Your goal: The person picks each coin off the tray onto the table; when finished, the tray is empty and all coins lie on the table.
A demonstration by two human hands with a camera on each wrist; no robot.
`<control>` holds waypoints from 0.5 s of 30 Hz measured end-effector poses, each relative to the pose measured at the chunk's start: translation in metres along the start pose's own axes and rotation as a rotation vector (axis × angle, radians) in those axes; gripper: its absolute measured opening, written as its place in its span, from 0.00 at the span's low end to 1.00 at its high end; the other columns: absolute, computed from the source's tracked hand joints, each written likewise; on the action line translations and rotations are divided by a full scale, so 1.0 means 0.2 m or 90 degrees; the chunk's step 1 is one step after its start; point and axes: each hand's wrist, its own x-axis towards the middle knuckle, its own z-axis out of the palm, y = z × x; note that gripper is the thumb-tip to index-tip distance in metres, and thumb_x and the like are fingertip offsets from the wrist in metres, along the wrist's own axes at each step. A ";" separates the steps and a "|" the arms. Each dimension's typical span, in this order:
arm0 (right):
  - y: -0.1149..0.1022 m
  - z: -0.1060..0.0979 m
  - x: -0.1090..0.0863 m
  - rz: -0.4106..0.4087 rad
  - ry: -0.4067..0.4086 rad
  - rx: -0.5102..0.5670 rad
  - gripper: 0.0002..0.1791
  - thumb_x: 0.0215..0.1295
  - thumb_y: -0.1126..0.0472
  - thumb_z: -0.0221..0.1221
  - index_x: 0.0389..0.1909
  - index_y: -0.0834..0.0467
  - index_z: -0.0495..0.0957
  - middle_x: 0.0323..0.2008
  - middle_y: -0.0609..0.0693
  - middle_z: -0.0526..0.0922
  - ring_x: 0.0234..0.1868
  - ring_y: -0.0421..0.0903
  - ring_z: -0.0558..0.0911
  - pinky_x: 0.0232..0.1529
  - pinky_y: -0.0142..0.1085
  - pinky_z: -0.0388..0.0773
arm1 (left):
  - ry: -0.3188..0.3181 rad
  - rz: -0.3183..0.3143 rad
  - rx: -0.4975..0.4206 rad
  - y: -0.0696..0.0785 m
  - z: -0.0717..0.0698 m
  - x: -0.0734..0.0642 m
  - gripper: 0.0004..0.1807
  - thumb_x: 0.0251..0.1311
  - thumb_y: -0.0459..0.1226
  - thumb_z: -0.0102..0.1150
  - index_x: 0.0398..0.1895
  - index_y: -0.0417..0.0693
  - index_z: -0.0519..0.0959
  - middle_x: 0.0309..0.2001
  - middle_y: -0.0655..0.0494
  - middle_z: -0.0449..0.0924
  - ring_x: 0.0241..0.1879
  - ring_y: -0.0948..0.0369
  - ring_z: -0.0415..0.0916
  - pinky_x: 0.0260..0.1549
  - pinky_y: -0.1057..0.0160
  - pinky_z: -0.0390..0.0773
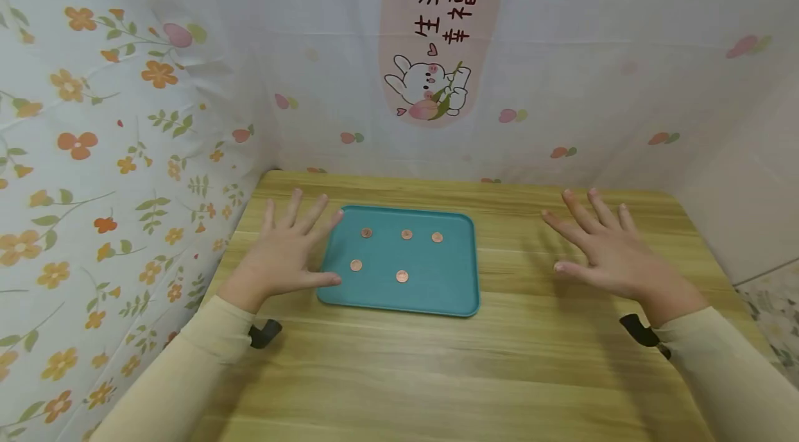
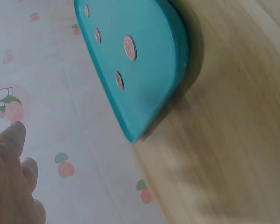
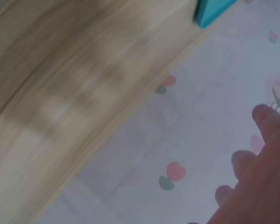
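Observation:
A shallow teal tray [image 1: 440, 282] lies on the wooden table, with several copper-coloured coins spread over it. Three coins, one of them the middle coin [image 1: 407, 234], form a rough row towards the far side; a nearer coin [image 1: 402, 276] and another coin [image 1: 356, 265] lie closer to me. My left hand [image 1: 284, 255] hovers by the tray's left edge, fingers spread, holding nothing. To the right of the tray, above bare wood, my right hand [image 1: 608, 251] is held with fingers spread and holds nothing. The left wrist view shows the tray [image 2: 149, 88] close up with some coins.
The wooden table [image 1: 399, 372] meets a white cloth backdrop [image 1: 324, 67] with a rabbit print and writing at its far edge. A flowered curtain [image 1: 125, 185] hangs along the left side. Each wrist carries a dark strap mount [image 1: 265, 334].

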 end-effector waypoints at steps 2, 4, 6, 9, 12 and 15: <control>-0.01 0.01 0.01 -0.002 -0.011 0.018 0.46 0.75 0.39 0.60 0.88 0.44 0.52 0.87 0.58 0.34 0.84 0.62 0.24 0.73 0.74 0.19 | 0.001 0.000 -0.005 0.00 0.02 0.00 0.62 0.57 0.74 0.63 0.89 0.60 0.51 0.88 0.46 0.38 0.83 0.35 0.23 0.70 0.19 0.29; -0.02 0.03 0.03 -0.004 -0.012 0.046 0.45 0.77 0.40 0.59 0.88 0.43 0.51 0.87 0.57 0.33 0.84 0.62 0.25 0.73 0.74 0.21 | 0.004 -0.001 -0.033 0.00 0.04 0.00 0.59 0.61 0.70 0.64 0.89 0.58 0.51 0.87 0.46 0.39 0.83 0.34 0.24 0.70 0.19 0.28; -0.02 0.04 0.05 -0.014 0.002 0.081 0.44 0.78 0.42 0.58 0.88 0.44 0.50 0.87 0.56 0.34 0.84 0.63 0.28 0.74 0.74 0.23 | 0.003 -0.006 -0.069 0.00 0.06 0.00 0.57 0.64 0.66 0.65 0.89 0.57 0.51 0.87 0.45 0.39 0.83 0.34 0.25 0.70 0.20 0.27; -0.03 0.07 0.08 -0.033 0.050 0.149 0.41 0.79 0.47 0.58 0.87 0.47 0.54 0.87 0.57 0.40 0.85 0.65 0.34 0.75 0.74 0.28 | -0.004 -0.021 -0.140 0.00 0.08 -0.01 0.53 0.69 0.60 0.64 0.89 0.55 0.49 0.88 0.47 0.36 0.83 0.34 0.25 0.72 0.21 0.29; -0.04 0.08 0.10 -0.038 0.106 0.225 0.36 0.79 0.53 0.58 0.83 0.54 0.62 0.85 0.61 0.52 0.84 0.69 0.45 0.75 0.76 0.38 | 0.002 -0.037 -0.209 0.00 0.12 -0.02 0.50 0.73 0.57 0.61 0.89 0.53 0.48 0.87 0.45 0.37 0.83 0.33 0.29 0.72 0.20 0.37; -0.06 0.10 0.13 -0.021 0.161 0.288 0.30 0.80 0.59 0.59 0.78 0.60 0.68 0.80 0.63 0.63 0.80 0.70 0.56 0.72 0.73 0.53 | 0.029 -0.051 -0.287 -0.01 0.17 -0.02 0.46 0.77 0.55 0.58 0.88 0.49 0.50 0.87 0.41 0.41 0.83 0.32 0.33 0.72 0.20 0.43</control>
